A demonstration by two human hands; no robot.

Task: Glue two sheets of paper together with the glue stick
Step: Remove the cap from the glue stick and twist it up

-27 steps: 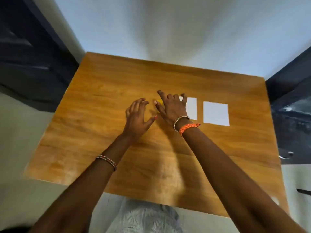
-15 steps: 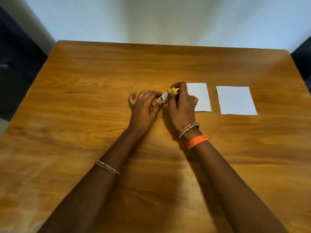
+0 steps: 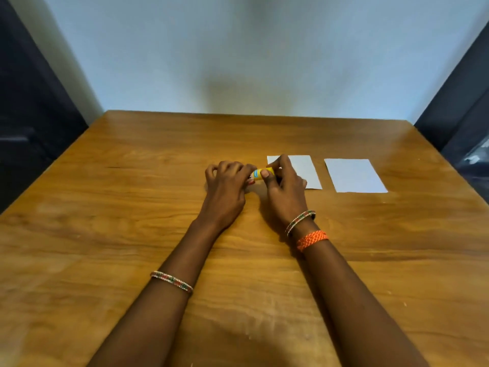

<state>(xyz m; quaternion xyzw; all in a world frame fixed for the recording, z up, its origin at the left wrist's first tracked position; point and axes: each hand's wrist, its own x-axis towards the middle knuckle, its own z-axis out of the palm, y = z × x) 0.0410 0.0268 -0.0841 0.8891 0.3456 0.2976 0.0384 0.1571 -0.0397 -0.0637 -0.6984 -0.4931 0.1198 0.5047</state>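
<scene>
Change from a second ago: your hands were flat and empty over the table (image 3: 132, 234), now both are clamped on the glue stick (image 3: 260, 173). Half a second back you already had it between them; since then the grip has tightened and the stick sits more level. Left hand (image 3: 227, 186) is curled around the label end, right hand (image 3: 284, 192) pinches the yellow end with thumb and forefinger. That reads as a cap pull or twist, but I can't tell whether the cap has separated yet; your fingers cover the seam. Stick sits between your two hands, just above the tabletop, directly left of the near sheet (image 3: 304, 170). Your right hand overlaps that sheet's left edge, so I can't tell if you're touching it or only hovering. The far sheet (image 3: 354, 176) lies flat further out to the right of your right hand, a clear gap of wood between the two sheets. Neither sheet has moved and I see no glue on either. So the task is at the opening step: nothing applied, nothing joined. My read for next: get the cap off, keep the stick in the right hand, free the left to pin the near sheet. Risk: thin paper will slide or wrinkle under the stick if unpinned.
</scene>
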